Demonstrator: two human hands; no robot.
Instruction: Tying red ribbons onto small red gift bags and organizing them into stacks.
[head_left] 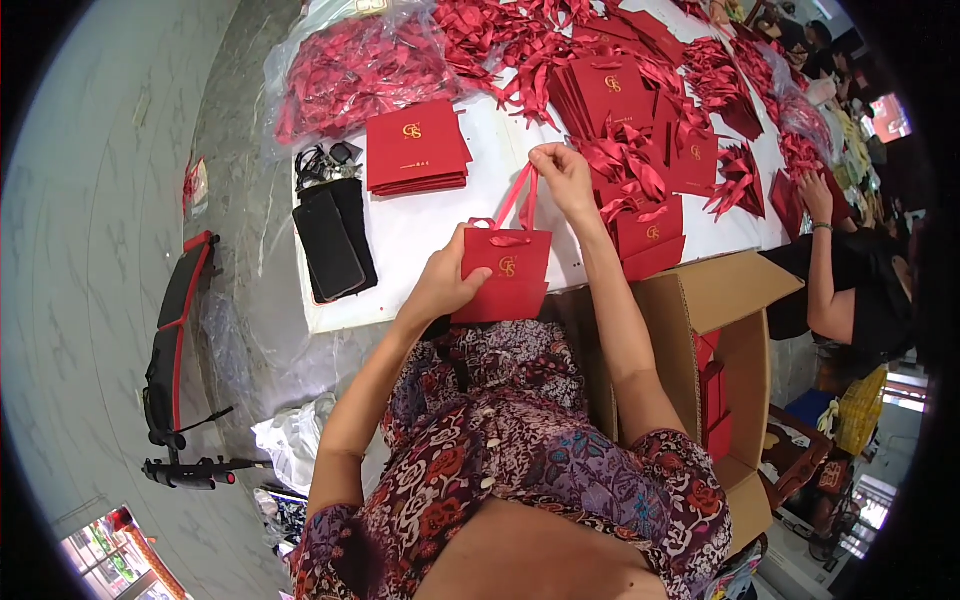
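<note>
A small red paper gift bag (pixel 520 290) with a gold emblem is held upright at the table's front edge. My left hand (pixel 446 275) grips its left side, with the thumb across the front. Above the bag, my right hand (pixel 563 175) pinches the top of a red ribbon handle (pixel 530 205) and draws it up into a narrow loop. A shorter ribbon loop lies along the bag's top edge. Beyond my left hand sits a neat stack of flat red bags (pixel 412 145). More red bags with ribbons (pixel 650 235) lie beside my right forearm.
A black phone (pixel 330 245) rests on a dark cloth at the table's left, near keys and a cable (pixel 325 165). Clear plastic (pixel 360 75) wraps a red ribbon heap behind. An open cardboard box (pixel 745 370) holding red bags stands right; another person's arm (pixel 822 240) reaches in beyond it.
</note>
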